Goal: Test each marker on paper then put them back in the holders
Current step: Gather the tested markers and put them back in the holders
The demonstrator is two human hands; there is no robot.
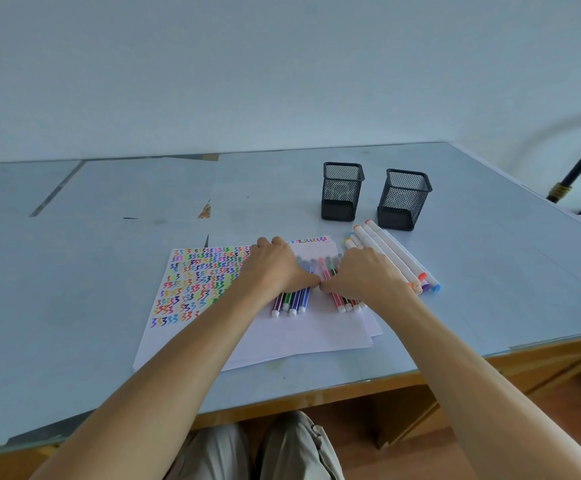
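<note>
Both forearms were bare, with no sleeves, watch or rings visible on the left hand [277, 268] or right hand [363, 273]. Below the worktop [489, 258] edge, the legs wore light khaki trousers [282, 452] with creased fabric.

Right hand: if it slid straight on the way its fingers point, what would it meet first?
The right hand points away and slightly right. First in line are probably the thick white markers its fingertips already reach; beyond them stands the right mesh holder. Depth is hard to judge from this view.
</note>
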